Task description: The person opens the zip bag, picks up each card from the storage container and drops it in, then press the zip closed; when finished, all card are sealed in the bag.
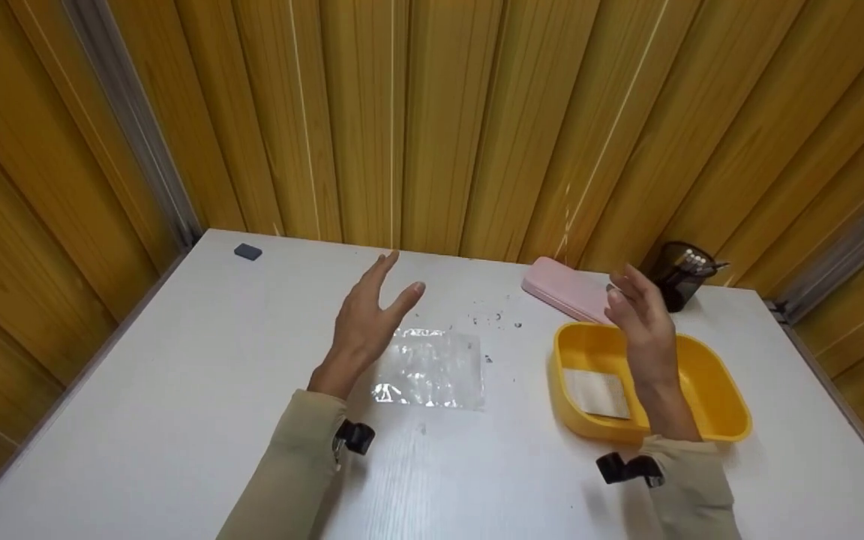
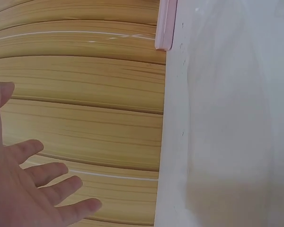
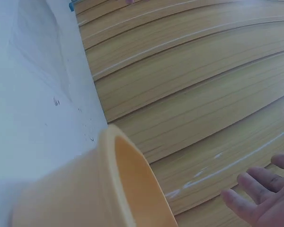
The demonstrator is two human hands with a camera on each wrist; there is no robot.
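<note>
My left hand (image 1: 363, 322) is raised over the table beside a clear plastic bag (image 1: 432, 371), its fingers extended and thumb apart. In the left wrist view the same hand (image 2: 33, 189) holds nothing. Above the yellow bin (image 1: 724, 405) hovers my right hand (image 1: 651, 345), fingers loosely bent with nothing in them; the right wrist view shows its spread fingers (image 3: 255, 189) away from the bin's rim (image 3: 109, 165). Inside the bin lies a flat, whitish square item (image 1: 598, 394) against the left side. The bag lies flat on the white table.
A pink case (image 1: 563, 289) lies behind the bin, with a black mesh pen holder (image 1: 676, 281) holding several pens to its right. Far left is a dark blue eraser-like block (image 1: 248, 251). Small dark specks (image 1: 498, 316) dot the table (image 1: 177, 420). A wood-patterned wall (image 1: 439, 127) stands behind.
</note>
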